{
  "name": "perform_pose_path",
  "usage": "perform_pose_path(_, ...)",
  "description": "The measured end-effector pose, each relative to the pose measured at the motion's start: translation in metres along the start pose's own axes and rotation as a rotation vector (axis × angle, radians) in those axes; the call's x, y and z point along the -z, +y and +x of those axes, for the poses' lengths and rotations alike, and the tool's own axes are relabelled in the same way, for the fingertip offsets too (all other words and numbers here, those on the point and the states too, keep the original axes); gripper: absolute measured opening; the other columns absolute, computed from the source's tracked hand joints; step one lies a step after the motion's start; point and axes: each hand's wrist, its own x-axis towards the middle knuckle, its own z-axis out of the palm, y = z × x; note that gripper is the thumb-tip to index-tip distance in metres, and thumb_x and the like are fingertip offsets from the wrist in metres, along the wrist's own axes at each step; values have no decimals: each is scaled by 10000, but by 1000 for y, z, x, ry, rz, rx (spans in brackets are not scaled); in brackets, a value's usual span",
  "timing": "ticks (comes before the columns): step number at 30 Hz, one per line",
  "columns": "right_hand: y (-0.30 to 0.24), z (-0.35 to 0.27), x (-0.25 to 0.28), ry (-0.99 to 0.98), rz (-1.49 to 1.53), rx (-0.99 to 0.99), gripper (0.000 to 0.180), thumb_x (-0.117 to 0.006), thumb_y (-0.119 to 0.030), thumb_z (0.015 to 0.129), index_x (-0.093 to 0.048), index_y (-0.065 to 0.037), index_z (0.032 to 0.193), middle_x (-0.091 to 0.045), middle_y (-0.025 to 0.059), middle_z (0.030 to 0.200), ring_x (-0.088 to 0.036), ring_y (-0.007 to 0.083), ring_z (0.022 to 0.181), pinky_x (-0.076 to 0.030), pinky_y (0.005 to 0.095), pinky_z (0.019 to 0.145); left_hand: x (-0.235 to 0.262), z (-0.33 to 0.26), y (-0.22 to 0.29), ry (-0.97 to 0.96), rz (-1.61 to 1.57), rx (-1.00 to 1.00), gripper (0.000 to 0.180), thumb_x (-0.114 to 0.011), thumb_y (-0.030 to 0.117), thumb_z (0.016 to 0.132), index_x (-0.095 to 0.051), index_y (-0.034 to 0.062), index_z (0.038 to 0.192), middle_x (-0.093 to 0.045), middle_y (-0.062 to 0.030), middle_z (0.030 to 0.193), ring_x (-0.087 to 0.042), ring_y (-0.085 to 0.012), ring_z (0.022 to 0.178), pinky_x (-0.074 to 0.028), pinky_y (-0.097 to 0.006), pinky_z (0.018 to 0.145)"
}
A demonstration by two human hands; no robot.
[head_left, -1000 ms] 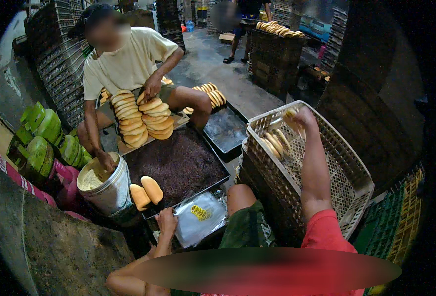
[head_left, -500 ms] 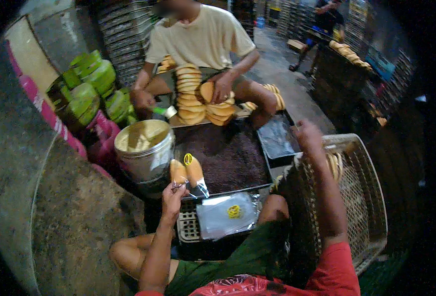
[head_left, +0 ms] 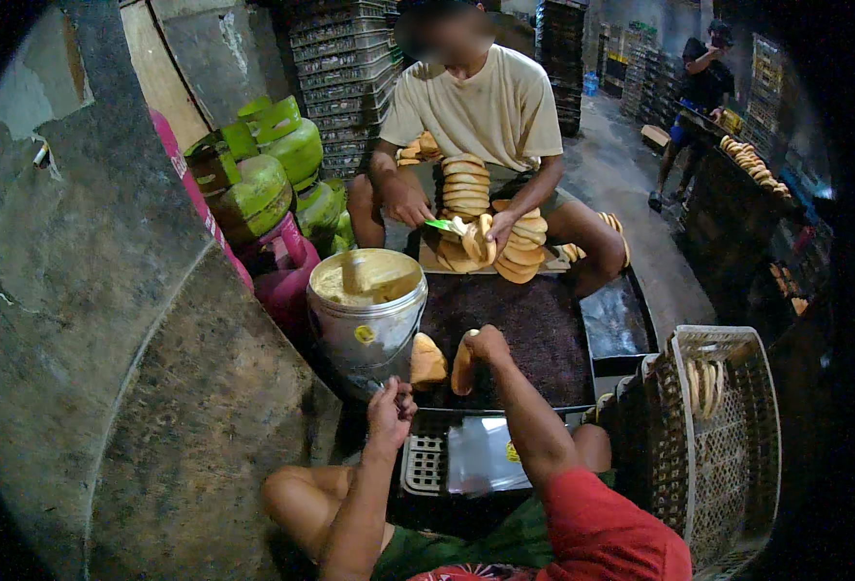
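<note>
My left hand [head_left: 391, 414] is closed in a pinch before the bucket. It seems to hold a clear plastic bag, hard to see, whose round yellow print [head_left: 364, 334] shows against the bucket's side. My right hand [head_left: 488, 345] grips the top of a long bread roll [head_left: 463, 366] over the dark-filled tray [head_left: 544, 339]. Another bread roll [head_left: 428, 359] sits on that tray, between the bucket and the gripped roll. Near my knees, a stack of clear plastic bags [head_left: 486, 455] lies on a crate [head_left: 424, 467].
A bucket of pale cream [head_left: 369, 308] stands left of the tray, with green gas cylinders [head_left: 258, 198] behind. Opposite, a person [head_left: 476, 116] spreads cream on bread beside stacked buns [head_left: 466, 186]. At my right is a plastic basket [head_left: 728, 465] holding a few rolls.
My right hand came from above the basket, at right, to the tray and took hold of a bread roll. My left hand stays closed near the bucket. The view has shifted left.
</note>
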Motion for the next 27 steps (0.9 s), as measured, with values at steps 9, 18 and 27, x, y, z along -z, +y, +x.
perform_pose_path(9, 51, -139, 14, -39, 1265, 393, 492, -600, 8, 818, -505, 23, 1300, -601, 145, 1177, -643, 222, 970, -625, 364, 726, -36, 61, -80, 473, 51, 42, 490, -544, 529, 953, -561, 109, 1206, -618, -54, 1164, -637, -225, 1038, -559, -411, 723)
perform_pose_path(18, 64, -183, 20, 79, 1359, 279, 347, -593, -232, 965, -498, 10, 1193, -615, 119, 1038, -660, 215, 853, -587, 349, 673, -61, 22, -90, 101, -17, -79, 497, -482, 464, 939, -558, 112, 1281, -597, -61, 1243, -602, -228, 1113, -554, -426, 816)
perform_pose_path(27, 38, -200, 21, 41, 1472, 345, 320, -644, -175, 935, -514, 6, 1164, -624, 105, 995, -640, 169, 810, -553, 296, 634, -80, -21, -92, -264, 605, -343, 456, -627, 442, 937, -571, 119, 1255, -633, 1, 1116, -621, -130, 977, -524, -241, 693)
